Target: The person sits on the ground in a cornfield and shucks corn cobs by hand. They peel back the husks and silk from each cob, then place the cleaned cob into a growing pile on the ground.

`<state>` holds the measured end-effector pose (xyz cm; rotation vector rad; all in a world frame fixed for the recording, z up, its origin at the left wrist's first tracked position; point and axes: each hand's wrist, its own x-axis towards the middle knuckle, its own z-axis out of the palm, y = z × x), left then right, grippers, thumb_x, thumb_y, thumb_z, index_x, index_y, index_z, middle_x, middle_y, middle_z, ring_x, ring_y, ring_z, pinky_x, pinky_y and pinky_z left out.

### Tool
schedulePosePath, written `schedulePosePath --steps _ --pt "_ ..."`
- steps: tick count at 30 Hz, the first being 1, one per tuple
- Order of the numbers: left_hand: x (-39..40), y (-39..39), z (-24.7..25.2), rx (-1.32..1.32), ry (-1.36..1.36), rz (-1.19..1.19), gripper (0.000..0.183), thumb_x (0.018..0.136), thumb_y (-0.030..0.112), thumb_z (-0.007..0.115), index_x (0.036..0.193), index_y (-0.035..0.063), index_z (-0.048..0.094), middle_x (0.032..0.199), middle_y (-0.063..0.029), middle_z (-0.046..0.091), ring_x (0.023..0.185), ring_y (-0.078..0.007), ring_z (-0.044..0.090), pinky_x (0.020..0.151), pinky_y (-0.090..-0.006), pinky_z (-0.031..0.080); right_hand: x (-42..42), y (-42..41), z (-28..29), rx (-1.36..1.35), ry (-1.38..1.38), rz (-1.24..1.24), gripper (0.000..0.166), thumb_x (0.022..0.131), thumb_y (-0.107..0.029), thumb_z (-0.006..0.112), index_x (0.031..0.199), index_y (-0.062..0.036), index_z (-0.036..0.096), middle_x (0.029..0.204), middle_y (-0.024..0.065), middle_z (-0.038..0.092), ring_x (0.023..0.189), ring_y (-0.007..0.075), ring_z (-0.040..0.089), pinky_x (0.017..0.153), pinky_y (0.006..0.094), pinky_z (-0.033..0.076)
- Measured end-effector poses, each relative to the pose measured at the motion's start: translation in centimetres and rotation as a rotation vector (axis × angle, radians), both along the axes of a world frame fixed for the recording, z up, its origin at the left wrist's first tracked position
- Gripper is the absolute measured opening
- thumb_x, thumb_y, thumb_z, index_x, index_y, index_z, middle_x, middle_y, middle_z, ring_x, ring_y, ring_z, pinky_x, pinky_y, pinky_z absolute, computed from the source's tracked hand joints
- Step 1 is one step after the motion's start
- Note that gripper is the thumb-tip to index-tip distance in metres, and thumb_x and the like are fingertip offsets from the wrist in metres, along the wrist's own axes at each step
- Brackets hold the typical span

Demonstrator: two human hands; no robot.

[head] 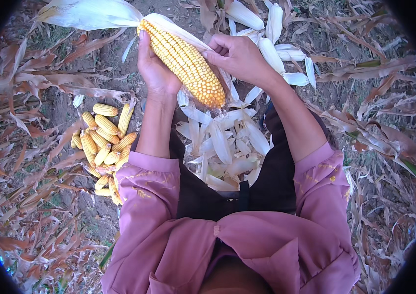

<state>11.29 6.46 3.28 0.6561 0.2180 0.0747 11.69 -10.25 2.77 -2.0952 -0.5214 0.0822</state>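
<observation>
A yellow ear of corn (186, 64) lies slanted across my left hand (158, 71), whose thumb rests along its upper end near the stalk. Most of the kernels on the side facing me are bare. Pale husk leaves (94, 14) are folded back from the stalk end, out to the upper left. Another husk strip (176, 31) still runs along the ear's right side. My right hand (239, 55) pinches that strip between thumb and curled fingers, close beside the ear. Dry silk (221, 110) hangs at the lower tip.
Several husked ears (105, 136) are heaped on the ground to the left. Loose husks (226, 143) lie between my legs. Ears still in pale husks (270, 51) lie beyond my right hand. Dry corn stalks and leaves (377, 125) cover the soil on both sides.
</observation>
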Motion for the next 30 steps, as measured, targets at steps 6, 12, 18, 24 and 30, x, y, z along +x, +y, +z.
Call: schedulePosePath --steps 6,12,18,24,30 --pt "-0.2 -0.8 0.4 0.017 0.028 0.001 0.042 0.088 0.042 0.043 0.106 0.0052 0.052 0.097 -0.0090 0.058 0.090 -0.0210 0.056 0.082 -0.0358 0.045 -0.1 -0.1 0.1 -0.189 -0.182 -0.153 0.021 0.075 -0.026 0.061 0.078 -0.0053 0.057 0.064 0.0074 0.060 0.057 0.0200 0.058 0.055 0.0298 0.045" --pt "-0.3 -0.5 -0.1 -0.042 0.084 -0.035 0.052 0.086 0.049 0.044 0.111 0.0048 0.049 0.104 -0.0107 0.056 0.095 -0.0233 0.055 0.086 -0.0372 0.044 0.7 -0.8 -0.3 0.042 -0.052 -0.075 0.022 0.078 -0.027 0.060 0.080 -0.0053 0.059 0.064 0.0080 0.060 0.058 0.0206 0.057 0.056 0.0323 0.045" --pt "0.2 -0.8 -1.1 -0.096 0.084 -0.114 0.051 0.085 0.046 0.050 0.112 0.0035 0.047 0.105 -0.0124 0.055 0.096 -0.0234 0.054 0.086 -0.0380 0.044 0.3 -0.8 0.3 0.209 0.034 0.066 0.022 0.086 -0.023 0.057 0.079 -0.0018 0.055 0.061 -0.0044 0.041 0.058 0.0032 0.036 0.052 0.0207 0.033" --pt "0.3 -0.6 -1.8 -0.054 0.213 -0.311 0.030 0.083 0.026 0.058 0.099 0.0019 0.051 0.085 -0.0097 0.059 0.074 -0.0196 0.060 0.068 -0.0316 0.052 0.4 -1.2 0.5 0.218 0.082 0.119 0.025 0.086 -0.025 0.056 0.080 -0.0014 0.054 0.062 -0.0029 0.043 0.059 0.0039 0.038 0.053 0.0213 0.034" --pt "0.1 -0.7 -0.7 -0.030 0.180 -0.297 0.030 0.080 0.023 0.057 0.099 0.0005 0.052 0.085 -0.0110 0.060 0.072 -0.0202 0.061 0.067 -0.0314 0.052 1.2 -2.0 0.2 0.000 -0.079 0.017 0.024 0.082 -0.030 0.055 0.086 -0.0070 0.059 0.063 0.0099 0.057 0.058 0.0227 0.056 0.056 0.0337 0.042"
